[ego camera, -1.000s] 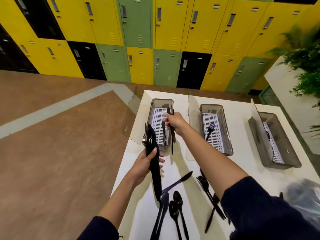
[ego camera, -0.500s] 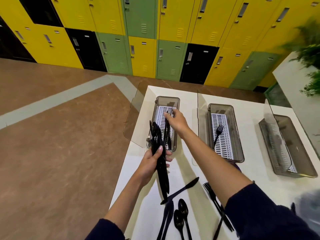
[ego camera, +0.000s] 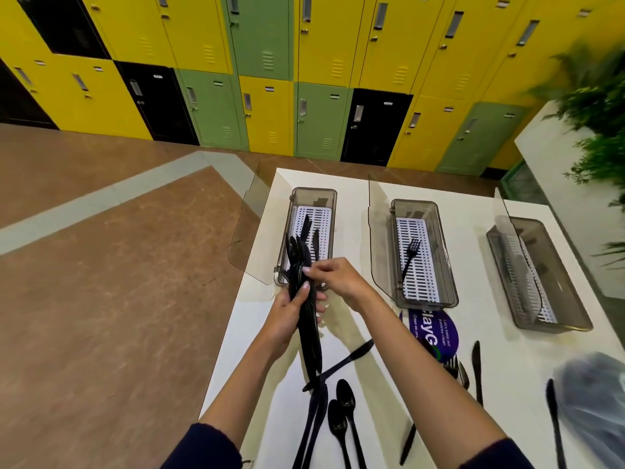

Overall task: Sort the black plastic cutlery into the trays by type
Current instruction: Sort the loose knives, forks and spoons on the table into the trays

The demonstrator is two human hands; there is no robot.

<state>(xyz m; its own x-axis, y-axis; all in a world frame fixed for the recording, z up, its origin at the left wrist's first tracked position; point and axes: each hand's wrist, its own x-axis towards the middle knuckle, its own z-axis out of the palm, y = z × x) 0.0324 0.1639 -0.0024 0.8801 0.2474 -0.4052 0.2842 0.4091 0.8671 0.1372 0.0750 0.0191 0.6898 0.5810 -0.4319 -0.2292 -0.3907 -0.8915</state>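
Left hand (ego camera: 287, 319) wrapped around a bundle of black cutlery (ego camera: 306, 299), held upright over the near end of the left tray (ego camera: 313, 198); which types make up the bundle cannot be told. Right hand (ego camera: 333, 277) at the bundle's top, thumb and forefinger pinching one piece there; its type is hidden by the fingers. Left tray holds a few black pieces, partly masked by the bundle. Middle tray (ego camera: 414, 206) contains one fork (ego camera: 410, 255). Right tray (ego camera: 541, 231) is blurred and seen through its raised clear lid; its contents are indistinct. Loose on the white tabletop (ego camera: 355, 184): two spoons (ego camera: 343, 411), knives (ego camera: 345, 360), and forks largely concealed by the right forearm. Purple round sticker (ego camera: 439, 330), partly covered, reads "Let's keep our pantries clean"; its larger lettering is cut off. Blurred plastic bag (ego camera: 595, 401) at right edge.
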